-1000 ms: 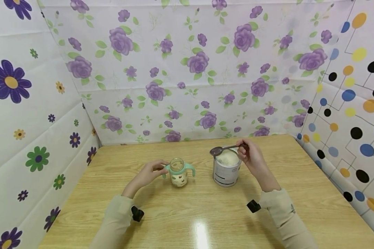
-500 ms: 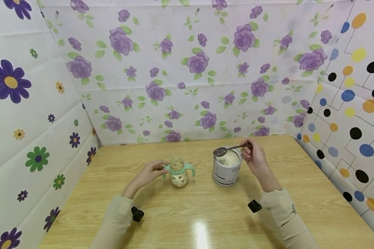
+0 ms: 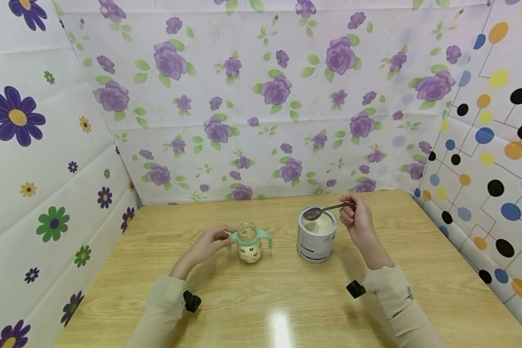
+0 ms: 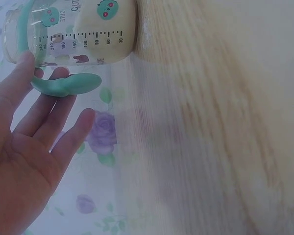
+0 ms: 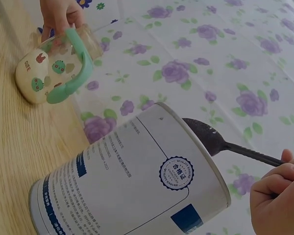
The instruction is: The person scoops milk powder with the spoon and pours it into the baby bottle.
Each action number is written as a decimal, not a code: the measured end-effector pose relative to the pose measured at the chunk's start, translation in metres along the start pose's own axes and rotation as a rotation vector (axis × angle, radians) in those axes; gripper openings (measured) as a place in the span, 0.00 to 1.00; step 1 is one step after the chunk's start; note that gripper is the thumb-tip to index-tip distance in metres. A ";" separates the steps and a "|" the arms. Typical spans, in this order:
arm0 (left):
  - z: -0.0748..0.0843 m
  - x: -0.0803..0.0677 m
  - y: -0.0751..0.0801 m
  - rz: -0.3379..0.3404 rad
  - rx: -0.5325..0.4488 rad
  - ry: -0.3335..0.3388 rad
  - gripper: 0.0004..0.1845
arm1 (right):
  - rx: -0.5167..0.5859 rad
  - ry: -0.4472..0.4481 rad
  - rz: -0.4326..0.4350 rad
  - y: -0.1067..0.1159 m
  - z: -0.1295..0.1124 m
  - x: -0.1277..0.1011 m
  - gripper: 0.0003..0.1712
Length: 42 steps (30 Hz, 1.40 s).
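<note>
On the left, a clear baby bottle [image 3: 250,251] with a green two-handled collar stands upright and uncapped, with pale contents inside. My left hand [image 3: 210,244] pinches its near handle [image 4: 68,84] between thumb and fingers, as the left wrist view shows. To its right stands an open white can [image 3: 314,247] of pale powder. My right hand [image 3: 357,221] grips the end of a dark spoon [image 3: 312,213], whose bowl hangs over the can's mouth. In the right wrist view the can's rim partly hides the spoon bowl [image 5: 204,135]. What the bowl carries is hard to tell.
Both things stand on a wooden table [image 3: 261,295], with a gap between bottle and can. Flowered sheets [image 3: 243,96] rise behind and to the left; a dotted sheet [image 3: 496,159] borders the right. Small black devices [image 3: 192,300] sit at both wrists.
My right hand has drawn the spoon slightly to the right, bringing its bowl from the can's left rim further over the opening. The left hand and bottle stay put.
</note>
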<state>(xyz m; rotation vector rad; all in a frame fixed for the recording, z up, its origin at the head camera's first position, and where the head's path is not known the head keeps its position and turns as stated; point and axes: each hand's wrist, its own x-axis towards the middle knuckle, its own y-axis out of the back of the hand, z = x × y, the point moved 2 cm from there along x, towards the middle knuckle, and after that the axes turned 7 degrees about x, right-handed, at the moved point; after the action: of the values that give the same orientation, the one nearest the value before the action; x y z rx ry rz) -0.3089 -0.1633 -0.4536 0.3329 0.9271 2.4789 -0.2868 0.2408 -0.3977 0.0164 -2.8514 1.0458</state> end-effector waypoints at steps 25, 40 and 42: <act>-0.002 0.002 0.000 0.009 0.000 -0.005 0.18 | -0.108 0.025 -0.035 0.012 0.005 0.002 0.25; -0.001 0.002 0.000 0.006 0.005 -0.014 0.18 | -0.165 -0.005 0.006 0.020 0.007 0.002 0.25; -0.002 0.002 0.000 0.003 0.006 -0.018 0.18 | -0.170 -0.009 0.011 0.022 0.007 0.002 0.25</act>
<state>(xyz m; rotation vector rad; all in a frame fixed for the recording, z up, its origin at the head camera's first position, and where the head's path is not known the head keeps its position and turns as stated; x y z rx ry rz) -0.3112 -0.1631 -0.4552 0.3584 0.9268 2.4720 -0.2906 0.2531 -0.4175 -0.0077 -2.9409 0.8035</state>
